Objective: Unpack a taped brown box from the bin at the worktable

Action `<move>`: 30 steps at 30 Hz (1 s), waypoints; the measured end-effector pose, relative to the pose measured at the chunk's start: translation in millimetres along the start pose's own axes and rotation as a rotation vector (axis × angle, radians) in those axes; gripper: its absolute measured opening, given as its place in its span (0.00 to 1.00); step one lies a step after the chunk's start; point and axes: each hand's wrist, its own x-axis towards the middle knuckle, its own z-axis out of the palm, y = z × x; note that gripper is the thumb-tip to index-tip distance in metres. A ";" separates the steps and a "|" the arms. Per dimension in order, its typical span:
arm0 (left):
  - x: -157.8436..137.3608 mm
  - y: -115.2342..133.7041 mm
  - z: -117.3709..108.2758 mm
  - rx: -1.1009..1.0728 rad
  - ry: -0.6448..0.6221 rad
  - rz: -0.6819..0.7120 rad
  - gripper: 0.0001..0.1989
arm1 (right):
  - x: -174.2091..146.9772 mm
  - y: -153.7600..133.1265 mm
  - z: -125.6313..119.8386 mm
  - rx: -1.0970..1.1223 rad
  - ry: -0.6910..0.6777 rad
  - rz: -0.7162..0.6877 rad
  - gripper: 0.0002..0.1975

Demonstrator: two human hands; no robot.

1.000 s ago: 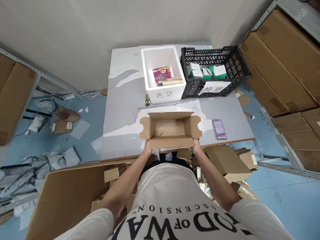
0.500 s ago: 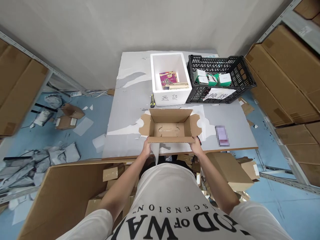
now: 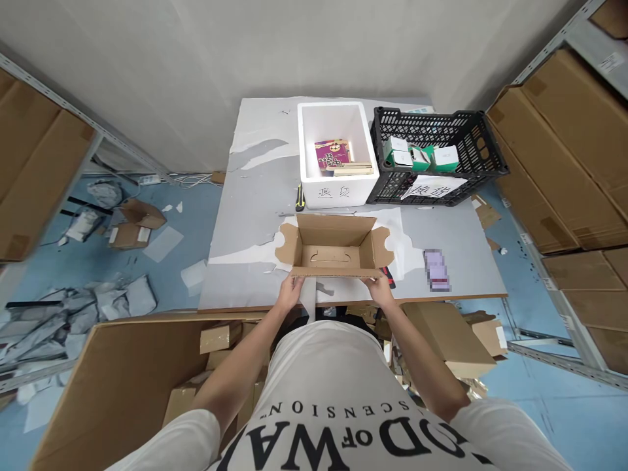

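Box: open cardboard carton (image 3: 335,247), centre of frame, sits on grey table (image 3: 255,216) near its front edge; flaps up, side flaps w/ round notches, inside empty
L hand: my left hand (image 3: 290,292) at carton's lower-left corner, fingers curled onto the near flap edge, thumb side hidden
R hand: my right hand (image 3: 379,289) at lower-right corner, fingertips pinching same flap edge; can't tell how far they wrap
Step, my read: I'd keep both grips level, at matching corners, so near flap folds along its crease w/o skewing
Edges: table front edge just below my hands; white foam box (image 3: 337,152) just behind carton, black crate (image 3: 436,157) upper right
Room: bare tabletop left of carton; blurred purple item (image 3: 436,269) to right, apart from it
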 end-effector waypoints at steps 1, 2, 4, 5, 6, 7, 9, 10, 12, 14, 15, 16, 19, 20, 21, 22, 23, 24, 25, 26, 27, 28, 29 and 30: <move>0.3 0.8 0.7 -0.010 -0.004 0.014 0.14 | 0.6 -0.6 -0.2 0.010 -0.003 -0.009 0.15; 0.4 1.8 1.5 -0.024 -0.012 0.030 0.16 | 1.5 -1.5 -0.7 0.015 -0.007 -0.016 0.19; 0.7 3.7 3.0 -0.053 -0.030 0.057 0.19 | 3.9 -3.8 -2.3 0.002 -0.014 -0.014 0.26; 0.9 4.5 3.7 -0.062 -0.034 0.062 0.19 | 5.6 -5.1 -3.4 -0.020 -0.012 -0.004 0.27; 1.2 5.1 4.3 -0.062 -0.036 0.060 0.19 | 7.6 -6.4 -4.5 -0.049 -0.007 0.005 0.28; 1.6 5.4 4.9 -0.057 -0.030 0.054 0.19 | 9.8 -7.5 -5.5 -0.083 -0.002 0.012 0.28; 2.5 4.9 5.5 -0.038 -0.008 0.038 0.18 | 14.8 -8.6 -6.8 -0.155 0.002 0.019 0.27; 3.1 3.6 5.7 -0.032 0.004 0.029 0.19 | 17.5 -8.2 -7.0 -0.192 -0.004 0.021 0.27; 4.0 -1.4 6.0 -0.029 0.017 0.009 0.19 | 22.5 -5.3 -6.3 -0.266 -0.023 0.036 0.27; 4.7 -10.0 6.5 -0.013 -0.002 -0.021 0.21 | 26.7 0.9 -4.2 -0.328 -0.039 0.071 0.28; 4.8 -15.3 7.0 0.003 -0.015 -0.040 0.21 | 28.4 5.2 -2.9 -0.346 -0.045 0.095 0.28; 4.9 -20.9 7.5 0.022 -0.027 -0.060 0.21 | 29.8 10.2 -1.6 -0.352 -0.051 0.120 0.28; 4.6 -36.1 9.1 0.059 -0.036 -0.100 0.21 | 31.8 27.3 0.2 -0.299 -0.074 0.188 0.28; 4.6 -39.9 9.5 0.064 -0.034 -0.107 0.21 | 31.7 33.1 -0.2 -0.264 -0.081 0.203 0.27; 4.7 -42.9 9.7 0.070 -0.035 -0.112 0.21 | 31.1 38.7 -1.3 -0.225 -0.090 0.216 0.27; 5.0 -45.2 9.7 0.076 -0.034 -0.115 0.21 | 30.0 44.1 -2.8 -0.185 -0.096 0.226 0.26; 5.5 -46.8 9.5 0.082 -0.034 -0.118 0.21 | 28.3 49.1 -4.6 -0.146 -0.105 0.230 0.26; 6.1 -47.9 9.2 0.088 -0.032 -0.119 0.20 | 26.1 53.8 -6.3 -0.118 -0.117 0.228 0.25; 6.9 -48.7 8.9 0.094 -0.031 -0.120 0.19 | 23.4 58.2 -7.8 -0.107 -0.127 0.220 0.26; 7.7 -49.3 8.6 0.099 -0.029 -0.120 0.18 | 20.4 62.1 -8.7 -0.114 -0.136 0.205 0.27; 8.4 -49.8 8.4 0.105 -0.027 -0.119 0.17 | 17.4 65.6 -8.9 -0.134 -0.144 0.188 0.28; 9.1 -50.3 8.4 0.111 -0.025 -0.119 0.16 | 14.4 68.5 -8.3 -0.159 -0.154 0.174 0.30; 9.8 -50.7 8.6 0.116 -0.022 -0.118 0.15 | 11.9 70.7 -6.9 -0.180 -0.161 0.167 0.31; 10.2 -50.9 9.0 0.121 -0.017 -0.117 0.14 | 9.9 72.2 -5.0 -0.192 -0.163 0.165 0.32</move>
